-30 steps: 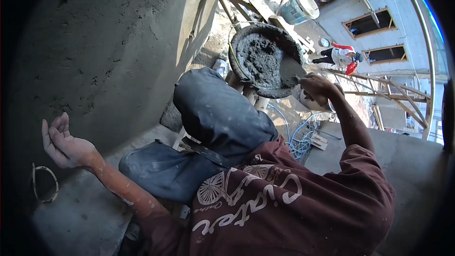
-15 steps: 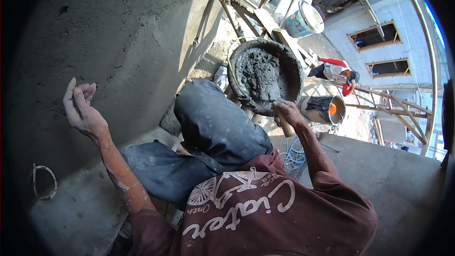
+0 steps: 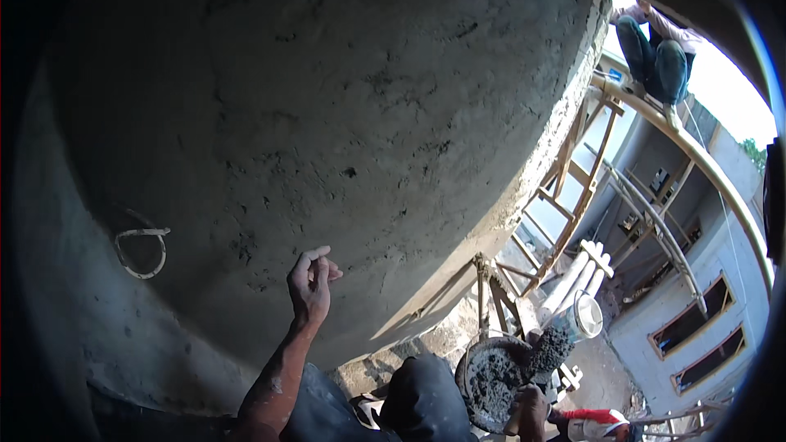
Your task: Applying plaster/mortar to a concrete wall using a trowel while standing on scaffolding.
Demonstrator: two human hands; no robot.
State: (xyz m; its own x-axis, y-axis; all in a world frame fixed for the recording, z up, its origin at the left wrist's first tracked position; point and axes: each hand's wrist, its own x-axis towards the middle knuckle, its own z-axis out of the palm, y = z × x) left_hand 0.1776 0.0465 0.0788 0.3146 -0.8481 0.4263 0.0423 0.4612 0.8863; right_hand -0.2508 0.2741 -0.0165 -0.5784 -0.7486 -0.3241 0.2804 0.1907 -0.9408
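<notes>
My right hand point(image 3: 530, 405) grips the wooden handle of a trowel point(image 3: 513, 423). A heap of wet grey mortar point(image 3: 550, 350) covers its blade, above the right side of a round dark basin point(image 3: 464, 378) that holds more mortar. My left hand point(image 3: 311, 286) is raised in front of a grey plastered wall point(image 3: 352, 106), empty, with its fingers loosely bent and partly apart. Whether it touches the plaster, I cannot tell. The wall's surface is rough, with small pits and dark marks.
A bent pale hose or pipe end point(image 3: 142, 255) sticks out at the left. Beyond the basin are a white bucket point(image 3: 587, 315), wooden scaffolding point(image 3: 565, 196) and a person in red and white point(image 3: 594, 424). Another person point(image 3: 659, 57) crouches high on a pole at upper right.
The view has swung up toward the wall. The trowel has come up out of the basin with mortar heaped on it. My left hand's fingers are more bent.
</notes>
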